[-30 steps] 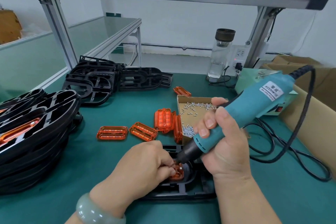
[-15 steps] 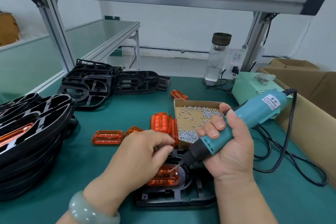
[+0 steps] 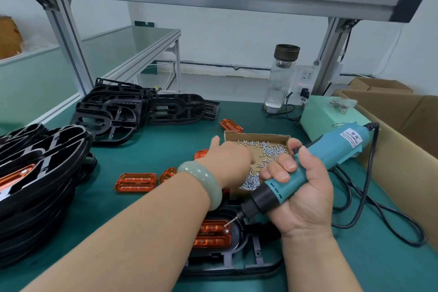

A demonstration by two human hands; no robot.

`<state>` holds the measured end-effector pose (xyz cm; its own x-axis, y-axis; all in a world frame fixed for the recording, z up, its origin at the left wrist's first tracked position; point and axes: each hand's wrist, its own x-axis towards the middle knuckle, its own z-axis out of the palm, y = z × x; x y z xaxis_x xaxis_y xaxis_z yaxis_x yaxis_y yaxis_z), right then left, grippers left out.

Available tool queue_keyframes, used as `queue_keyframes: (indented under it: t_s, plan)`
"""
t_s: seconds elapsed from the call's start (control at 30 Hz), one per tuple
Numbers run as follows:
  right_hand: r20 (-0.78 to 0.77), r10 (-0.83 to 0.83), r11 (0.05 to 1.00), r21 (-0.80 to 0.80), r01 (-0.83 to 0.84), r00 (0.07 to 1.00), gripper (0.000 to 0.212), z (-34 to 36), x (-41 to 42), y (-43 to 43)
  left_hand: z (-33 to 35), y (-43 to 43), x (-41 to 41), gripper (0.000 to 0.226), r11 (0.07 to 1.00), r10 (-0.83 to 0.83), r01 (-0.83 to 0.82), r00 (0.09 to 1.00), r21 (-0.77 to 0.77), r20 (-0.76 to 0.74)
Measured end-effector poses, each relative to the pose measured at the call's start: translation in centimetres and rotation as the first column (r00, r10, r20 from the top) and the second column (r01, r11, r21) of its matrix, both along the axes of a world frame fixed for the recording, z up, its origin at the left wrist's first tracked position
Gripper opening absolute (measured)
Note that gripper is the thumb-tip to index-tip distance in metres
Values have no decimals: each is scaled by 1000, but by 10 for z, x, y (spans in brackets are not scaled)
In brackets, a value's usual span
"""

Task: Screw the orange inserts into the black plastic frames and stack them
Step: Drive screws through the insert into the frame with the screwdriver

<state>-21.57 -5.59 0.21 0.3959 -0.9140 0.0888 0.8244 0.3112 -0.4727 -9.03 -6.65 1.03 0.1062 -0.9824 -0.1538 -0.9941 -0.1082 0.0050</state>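
Two grips busy: right grip [image 3: 301, 192] wraps the electric screwdriver [image 3: 336, 152], its bit just below, over the orange insert [image 3: 212, 234]. The left grip [image 3: 231, 159] is seemingly in the screw box [image 3: 256, 136], fingers hidden, so I cannot tell what it holds.

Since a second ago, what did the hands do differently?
The left hand let go of the orange insert in the black frame and reached forward over the box of screws; what its fingers do there is hidden. The right hand still grips the screwdriver, tip just above the insert. The frame, loose inserts and stacks stayed put.
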Motion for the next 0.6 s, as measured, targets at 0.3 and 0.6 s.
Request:
queue_keyframes:
  t_s: [0.3,0.6]
  plan:
    - [-4,5,1000,25,-5,1000,10,0,1,0,11,0,-9,17,994,-108,108,994,-28,8]
    - [11,6,1000,26,-6,1000,11,-2,-1,-3,5,5,-1,20,973,-49,-37,932,-229,-359]
